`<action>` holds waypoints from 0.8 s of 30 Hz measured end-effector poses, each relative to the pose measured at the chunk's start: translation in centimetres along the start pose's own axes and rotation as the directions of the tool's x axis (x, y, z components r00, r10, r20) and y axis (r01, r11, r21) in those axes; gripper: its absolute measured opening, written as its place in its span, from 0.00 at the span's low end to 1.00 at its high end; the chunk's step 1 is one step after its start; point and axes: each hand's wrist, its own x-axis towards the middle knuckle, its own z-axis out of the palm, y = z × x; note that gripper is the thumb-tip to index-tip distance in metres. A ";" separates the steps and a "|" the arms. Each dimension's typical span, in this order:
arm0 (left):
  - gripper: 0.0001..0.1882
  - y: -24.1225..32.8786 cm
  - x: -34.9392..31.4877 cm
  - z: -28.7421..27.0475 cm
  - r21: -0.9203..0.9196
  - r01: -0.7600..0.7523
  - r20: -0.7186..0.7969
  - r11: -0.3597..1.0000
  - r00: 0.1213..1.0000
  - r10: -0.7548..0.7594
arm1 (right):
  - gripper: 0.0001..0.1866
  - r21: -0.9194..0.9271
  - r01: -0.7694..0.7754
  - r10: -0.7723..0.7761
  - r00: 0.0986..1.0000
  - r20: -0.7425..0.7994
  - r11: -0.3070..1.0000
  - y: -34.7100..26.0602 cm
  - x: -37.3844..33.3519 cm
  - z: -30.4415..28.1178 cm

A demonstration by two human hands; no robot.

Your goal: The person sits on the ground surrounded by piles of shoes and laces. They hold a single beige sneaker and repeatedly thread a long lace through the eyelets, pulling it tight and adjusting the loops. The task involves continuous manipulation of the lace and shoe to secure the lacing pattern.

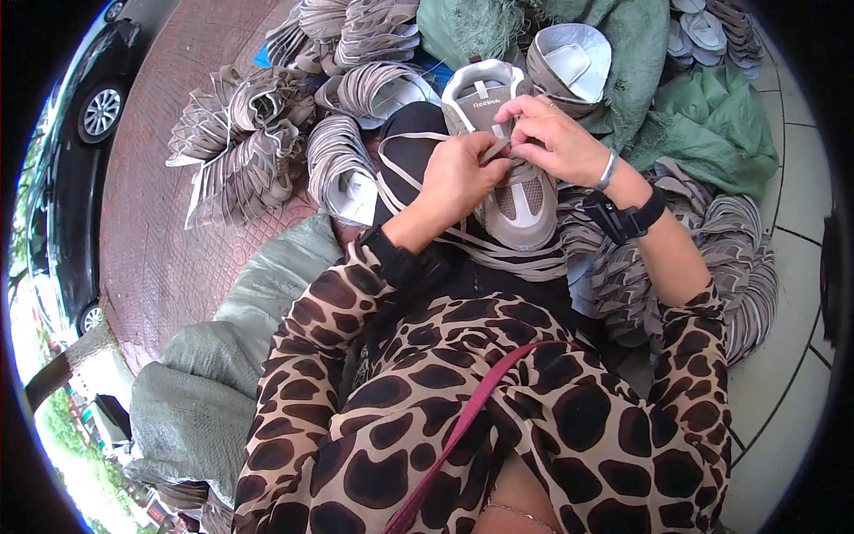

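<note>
1. The shoe (523,218) sat on the person's dark-trousered leg (411,122), toe toward the body.
2. The left hand (461,176) pinched a pale lace (495,148) between thumb and fingers.
3. The right hand (562,142) bent its fingers beside it; whether they gripped anything, I could not tell.
4. Stacked shoe pieces (336,165) lay nearby.

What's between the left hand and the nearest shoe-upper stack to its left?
In the head view, black cloth crossed by a pale lace.
</note>
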 end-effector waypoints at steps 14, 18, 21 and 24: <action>0.08 1.1 0.4 1.0 -0.182 0.130 0.056 0.975 0.991 -0.122 | 0.08 0.375 -0.300 0.404 0.883 -0.238 0.877 -0.3 -5.0 -0.2; 0.07 1.0 -0.9 -0.1 0.020 -0.147 0.002 0.989 0.989 0.147 | 0.07 0.355 -0.247 0.359 0.885 -0.296 0.902 -0.9 -5.0 0.6; 0.10 1.3 -2.0 0.1 -0.028 -0.012 -0.008 1.000 1.000 0.012 | 0.08 0.310 -0.152 0.274 0.874 -0.401 0.938 -1.3 -4.2 1.0; 0.10 1.8 -2.7 1.0 0.052 0.001 -0.106 0.999 0.994 0.005 | 0.09 0.159 -0.079 0.144 0.878 -0.456 0.984 -1.7 -3.0 0.5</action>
